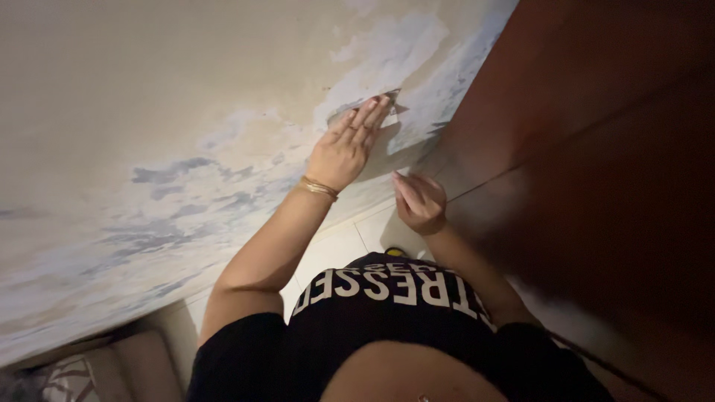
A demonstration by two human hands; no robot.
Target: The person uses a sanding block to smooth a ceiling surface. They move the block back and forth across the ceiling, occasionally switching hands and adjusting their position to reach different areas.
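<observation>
Indoors, close to a corner: from the left, a patterned cushion lies low at the frame's edge, below a cream wall mottled with grey-blue patches where the paint has come away. My left hand, a gold bangle at the wrist, stretches up the wall with fingers straight and together, pressing a small scraper flat against the edge of a bare patch. Only the blade tip shows past my fingertips, so I cannot tell how the handle sits. The hand bears down on the tool rather than wrapping round it. To its right and lower, my right hand is loosely curled, holding nothing that I can make out, its fingertips near the joint where the wall meets a dark reddish-brown wooden panel. Below my arms, pale floor tiles show.

Judging from the flaking edge, the stroke goes best with the blade kept low, almost flat to the plaster, and pushed under the loose rim in short passes, so it lifts paint without gouging. I would keep the free hand clear of the blade's path.

No container is in view, so nothing catches the flakes.
</observation>
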